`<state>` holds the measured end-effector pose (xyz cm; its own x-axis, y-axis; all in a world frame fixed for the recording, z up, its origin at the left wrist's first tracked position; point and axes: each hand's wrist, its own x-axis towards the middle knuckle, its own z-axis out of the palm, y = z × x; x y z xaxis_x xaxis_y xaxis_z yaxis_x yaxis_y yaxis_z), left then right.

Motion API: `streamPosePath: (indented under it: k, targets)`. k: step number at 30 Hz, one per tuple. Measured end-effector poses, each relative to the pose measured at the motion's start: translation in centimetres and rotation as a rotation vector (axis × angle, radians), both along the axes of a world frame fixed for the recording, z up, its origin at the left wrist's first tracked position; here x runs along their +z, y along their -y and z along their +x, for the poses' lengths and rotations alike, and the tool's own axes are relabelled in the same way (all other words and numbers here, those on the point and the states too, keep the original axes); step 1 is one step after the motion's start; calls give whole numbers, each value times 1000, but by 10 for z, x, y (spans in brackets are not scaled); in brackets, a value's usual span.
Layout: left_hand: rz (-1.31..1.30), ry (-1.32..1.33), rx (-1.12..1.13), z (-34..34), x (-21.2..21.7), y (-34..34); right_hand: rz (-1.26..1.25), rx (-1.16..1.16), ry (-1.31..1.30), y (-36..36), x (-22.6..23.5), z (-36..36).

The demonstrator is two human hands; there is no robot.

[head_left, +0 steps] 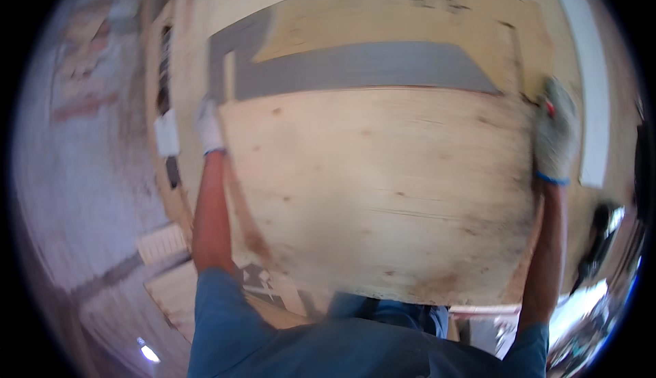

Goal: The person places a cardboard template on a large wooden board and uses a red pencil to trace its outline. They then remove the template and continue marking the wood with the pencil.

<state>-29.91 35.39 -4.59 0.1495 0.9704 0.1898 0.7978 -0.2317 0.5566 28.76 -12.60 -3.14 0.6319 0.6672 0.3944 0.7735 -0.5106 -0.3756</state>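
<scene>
Presently, a large, pale, knotted plywood board (383, 173) extends between the person's hands, its near edge close to the body. The left hand (210, 126), in a whitish glove, is at the far left corner; the right hand (556, 132), similarly gloved, is at the far right corner, a small red item (550, 109) showing at its fingers. Blur prevents telling either hand's opening or grip. A flat grey sheet (369, 65) adjoins the far edge.
</scene>
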Motion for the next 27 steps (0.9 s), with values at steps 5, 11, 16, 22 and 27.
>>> streamPosePath:
  k: [5,11,16,22,27]
  targets:
    - [33,65,51,14,21,15,-145,-29,32,-9,-1,8]
    - [-19,398,117,27,28,35,-157,-125,-19,-2,-18,21]
    - [-11,586,120,23,31,41,-184,-167,-37,4,-26,30]
    - [56,191,71,16,20,30,-183,-168,-57,14,-27,43]
    - [80,233,65,14,14,32,-203,-186,-98,8,-20,36]
